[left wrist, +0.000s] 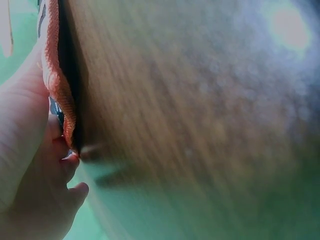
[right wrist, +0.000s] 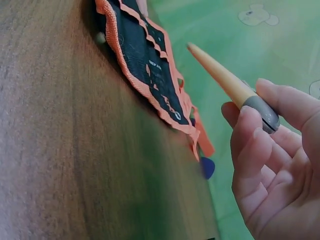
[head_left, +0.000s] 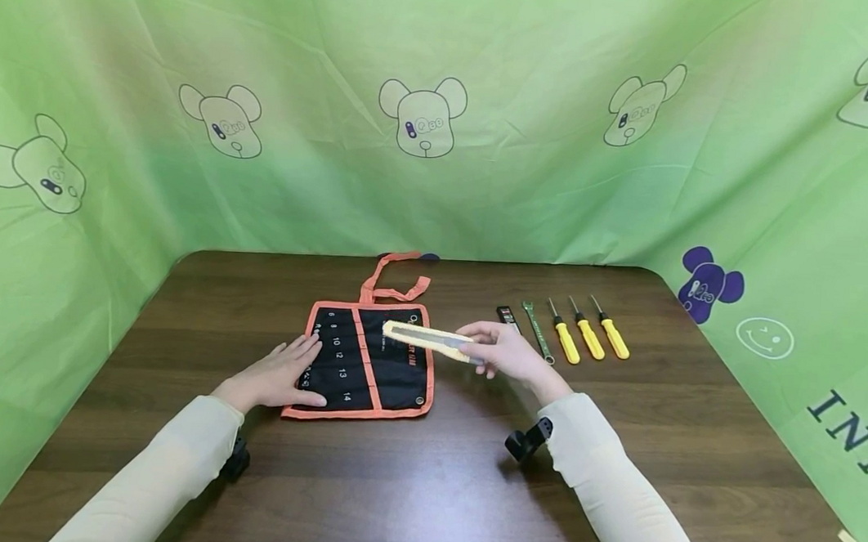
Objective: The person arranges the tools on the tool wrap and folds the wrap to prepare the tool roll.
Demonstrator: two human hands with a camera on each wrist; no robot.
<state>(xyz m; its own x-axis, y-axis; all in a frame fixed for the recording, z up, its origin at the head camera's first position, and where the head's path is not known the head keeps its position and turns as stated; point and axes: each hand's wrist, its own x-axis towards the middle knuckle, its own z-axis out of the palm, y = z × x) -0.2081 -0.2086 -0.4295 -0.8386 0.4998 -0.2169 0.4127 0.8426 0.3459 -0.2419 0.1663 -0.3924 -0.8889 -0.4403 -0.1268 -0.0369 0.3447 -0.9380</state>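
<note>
A black tool pouch (head_left: 402, 388) with orange trim lies spread on the table, size numbers printed along its pockets. On its left part rests my left hand (head_left: 281, 373), fingers extended. The left wrist view has the pouch's orange edge (left wrist: 62, 95) beside the left hand (left wrist: 30, 150). My right hand (head_left: 503, 352) pinches a yellow-and-grey utility knife (head_left: 426, 338) by its grey end, above the pouch's right part. In the right wrist view, fingers and thumb of the right hand (right wrist: 280, 160) grip the knife (right wrist: 225, 82), its yellow end pointing away; no blade is visible.
Right of the pouch lie a small black item (head_left: 507, 316), a green wrench (head_left: 537, 330) and three yellow-handled screwdrivers (head_left: 590, 338). An orange strap (head_left: 396, 292) trails from the pouch's far edge. A green printed curtain (head_left: 423, 197) stands behind the wooden table (head_left: 407, 499).
</note>
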